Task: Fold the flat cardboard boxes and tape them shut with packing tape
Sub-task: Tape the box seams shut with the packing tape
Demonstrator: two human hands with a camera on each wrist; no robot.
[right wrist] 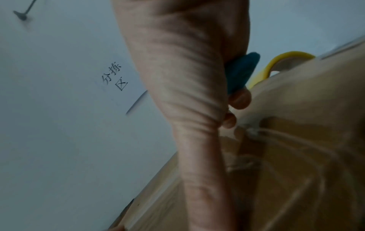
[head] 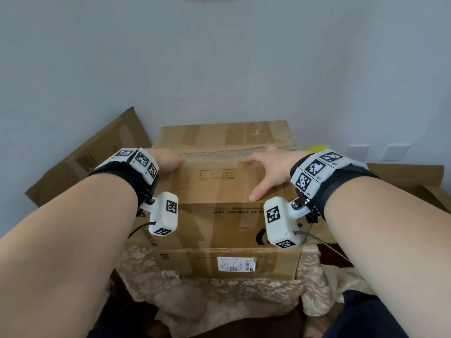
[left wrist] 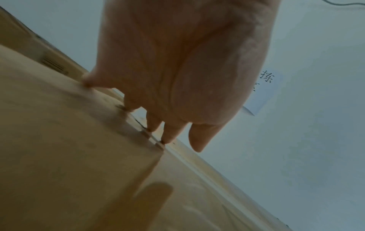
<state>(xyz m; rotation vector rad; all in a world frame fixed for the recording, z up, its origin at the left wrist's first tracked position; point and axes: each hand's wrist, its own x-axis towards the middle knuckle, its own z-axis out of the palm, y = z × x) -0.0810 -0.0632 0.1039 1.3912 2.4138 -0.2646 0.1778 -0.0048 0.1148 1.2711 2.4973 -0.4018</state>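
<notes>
A large brown cardboard box stands on a cloth-covered table in the head view. Its near top flap lies down and meets the far flap at a seam. My left hand rests at the seam's left part. In the left wrist view its fingertips are straight and touch the flap edge. My right hand lies spread on the near flap, thumb pointing towards me and fingers reaching the seam. In the right wrist view its fingertips bend against the cardboard. Neither hand holds anything.
A yellow and blue tape dispenser sits behind the box at the right. Flat cardboard leans on the wall at the left, and more cardboard lies at the right. The floral cloth covers the table edge near me.
</notes>
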